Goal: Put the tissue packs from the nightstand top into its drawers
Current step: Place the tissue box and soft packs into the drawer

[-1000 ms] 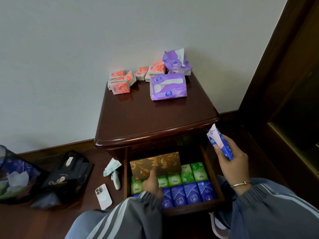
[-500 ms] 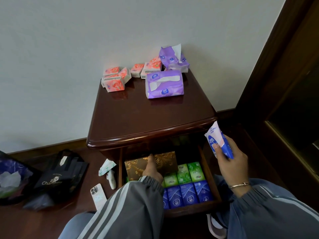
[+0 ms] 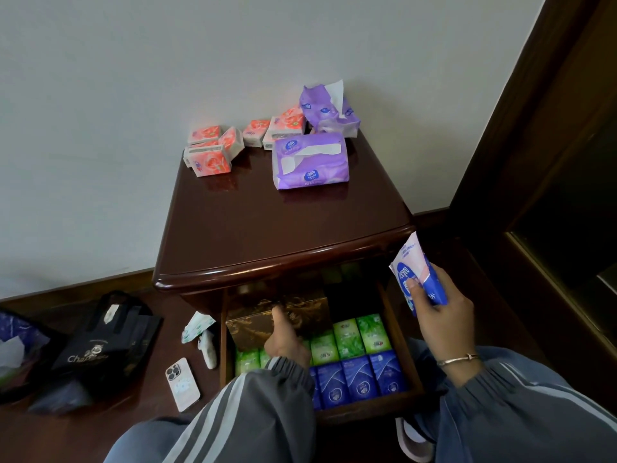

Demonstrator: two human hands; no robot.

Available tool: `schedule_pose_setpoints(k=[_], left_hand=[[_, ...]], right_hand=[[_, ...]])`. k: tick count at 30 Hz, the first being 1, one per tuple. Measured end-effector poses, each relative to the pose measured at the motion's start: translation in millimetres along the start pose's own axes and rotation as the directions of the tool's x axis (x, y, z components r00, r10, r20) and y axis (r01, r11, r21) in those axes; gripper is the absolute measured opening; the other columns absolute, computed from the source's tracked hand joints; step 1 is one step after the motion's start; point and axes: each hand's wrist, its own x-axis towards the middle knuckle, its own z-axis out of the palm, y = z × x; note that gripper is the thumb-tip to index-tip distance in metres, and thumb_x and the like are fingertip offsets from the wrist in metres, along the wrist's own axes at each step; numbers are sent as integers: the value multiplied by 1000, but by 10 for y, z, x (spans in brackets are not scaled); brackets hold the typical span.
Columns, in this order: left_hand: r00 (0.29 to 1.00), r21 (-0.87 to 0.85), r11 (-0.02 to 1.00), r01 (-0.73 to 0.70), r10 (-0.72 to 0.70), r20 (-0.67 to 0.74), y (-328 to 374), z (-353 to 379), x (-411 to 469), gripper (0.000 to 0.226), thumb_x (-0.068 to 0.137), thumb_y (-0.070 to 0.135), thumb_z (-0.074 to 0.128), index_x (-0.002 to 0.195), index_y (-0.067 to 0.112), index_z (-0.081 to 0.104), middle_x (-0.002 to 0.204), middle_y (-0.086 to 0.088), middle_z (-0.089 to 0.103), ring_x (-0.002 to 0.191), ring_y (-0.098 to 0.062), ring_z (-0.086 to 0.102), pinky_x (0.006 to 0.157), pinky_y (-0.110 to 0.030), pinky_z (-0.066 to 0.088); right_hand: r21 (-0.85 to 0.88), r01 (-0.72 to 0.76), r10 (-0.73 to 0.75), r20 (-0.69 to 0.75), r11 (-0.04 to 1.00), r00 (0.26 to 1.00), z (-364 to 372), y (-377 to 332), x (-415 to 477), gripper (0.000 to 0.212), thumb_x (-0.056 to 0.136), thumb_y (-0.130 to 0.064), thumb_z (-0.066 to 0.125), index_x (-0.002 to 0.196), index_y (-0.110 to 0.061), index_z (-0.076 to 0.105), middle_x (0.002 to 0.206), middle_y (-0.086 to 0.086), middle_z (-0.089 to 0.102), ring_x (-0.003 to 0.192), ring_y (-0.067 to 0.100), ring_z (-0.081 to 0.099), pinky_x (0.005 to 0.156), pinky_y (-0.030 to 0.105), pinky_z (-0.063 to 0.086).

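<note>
The dark wooden nightstand stands against the wall with its top drawer pulled out. On its top lie several small orange tissue packs, a flat purple pack and a crumpled purple pack. Rows of green packs and blue packs fill the drawer. My left hand reaches into the drawer and touches a gold patterned box at its back left. My right hand holds a blue and white tissue pack beside the drawer's right edge.
On the wooden floor to the left lie a phone, a white small object, a torn wrapper, a black bag and a dark plastic bag. A dark wooden door frame rises at the right.
My left hand has pushed deeper into the drawer along the gold box, which slid back under the nightstand top. My right hand still holds the blue pack, slightly lower.
</note>
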Motion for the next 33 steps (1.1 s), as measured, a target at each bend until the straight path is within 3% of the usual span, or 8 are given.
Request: schedule_pose_setpoints(k=[7,13,16,20,26,29,31,33], left_hand=[[999,59,998,-32,33,-11,28,-3,121,63,84,46,61,126,0,52,79,4,53,67,-9,53,59,-22,45],[998,382,922,-55,64,-12,117,-64,151,59,95,35,51,145,11,33,130,-17,56,114,-31,57,90,-37,50],[990,751,649,-120,134,42,47,-148,54,57,101,45,26,136,4,46,129,-20,55,114,-36,55,89,-43,48],[877,927,-78,-367,303,373,-251,-451,84,49,98,40,32,144,21,36,153,-7,31,137,-28,32,109,-42,30],[775,777,-460,-429,254,579,-309,-651,152,58,98,45,30,151,26,16,160,2,13,144,-21,21,116,-46,16],[718,811,-237,-535,377,585,-235,-599,102,50,99,41,36,142,17,37,145,-4,43,129,-20,43,108,-34,33],[807,772,330,-544,457,374,-117,-474,7,39,96,37,48,124,10,52,116,-7,61,101,-20,60,92,-34,48],[973,395,891,-225,185,137,46,-321,-74,26,94,34,55,101,9,53,85,-5,61,74,-18,59,74,-34,51]], right_hand=[[-4,-38,38,39,999,999,24,21,-3,41,87,-18,62,127,-11,55,114,8,66,102,16,61,71,9,43],[-28,-48,49,51,998,997,54,25,0,41,88,-17,62,127,-10,55,115,9,66,99,13,59,69,6,41],[-34,-51,53,47,998,998,55,35,7,39,88,-18,63,126,-10,56,113,9,67,96,11,60,67,4,40],[-51,-56,58,41,997,997,55,46,10,36,88,-18,63,123,-10,58,109,9,68,91,11,60,63,-1,40],[-92,-51,57,68,994,996,67,53,6,35,86,-15,65,120,-11,61,105,8,69,87,9,59,63,4,37],[-89,-52,60,87,995,994,77,64,-1,37,85,-14,66,122,-11,61,106,7,69,89,10,59,65,7,39],[-87,-47,55,99,995,994,86,67,-4,38,85,-13,66,122,-11,60,106,5,69,90,8,59,65,4,39],[-94,-45,55,106,995,993,93,74,-4,38,85,-13,66,123,-11,60,106,4,68,90,8,59,64,3,38]])
